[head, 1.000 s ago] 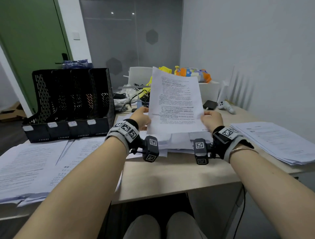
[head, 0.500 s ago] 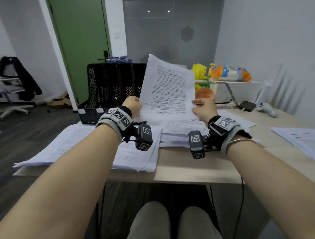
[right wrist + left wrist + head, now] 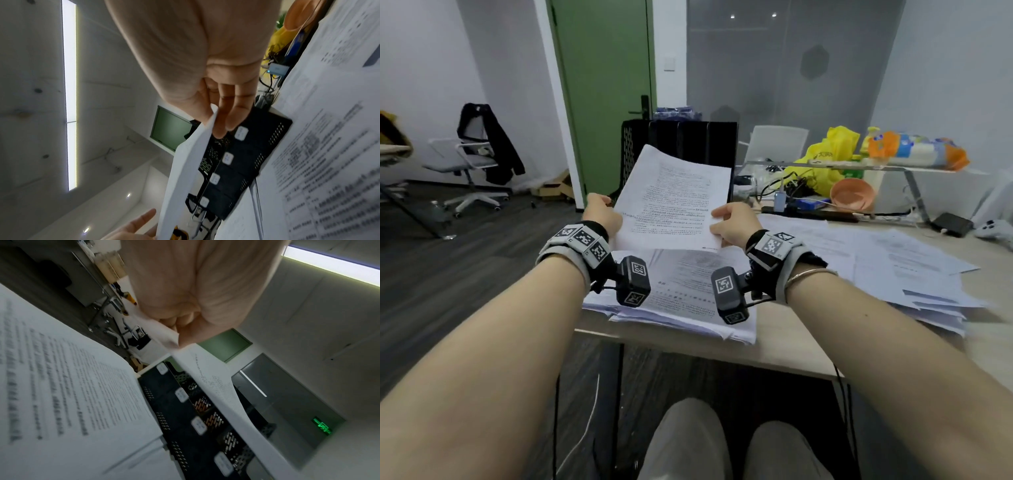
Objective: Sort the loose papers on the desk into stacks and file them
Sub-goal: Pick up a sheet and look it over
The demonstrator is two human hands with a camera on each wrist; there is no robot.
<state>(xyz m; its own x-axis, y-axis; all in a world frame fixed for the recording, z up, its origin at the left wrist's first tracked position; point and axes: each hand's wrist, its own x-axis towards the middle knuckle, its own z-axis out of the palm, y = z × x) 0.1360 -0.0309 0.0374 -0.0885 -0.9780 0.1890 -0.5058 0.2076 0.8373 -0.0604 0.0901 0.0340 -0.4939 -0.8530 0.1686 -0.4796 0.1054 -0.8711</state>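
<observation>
A sheet of paper [image 3: 674,202] was held up above the desk [image 3: 784,346], pinched at its sides by the left hand [image 3: 602,215] and the right hand [image 3: 734,224], over a paper pile [image 3: 688,308].

A green door [image 3: 602,102] fills the upper middle of the head view. At far left stands a grey swivel office chair [image 3: 465,164] with a black jacket [image 3: 489,144] hung over its back. At upper right, a crumpled yellow plastic bag [image 3: 825,154] lies beside a round orange plastic bowl [image 3: 852,195]. A white game controller [image 3: 993,229] sits at the right edge.
</observation>
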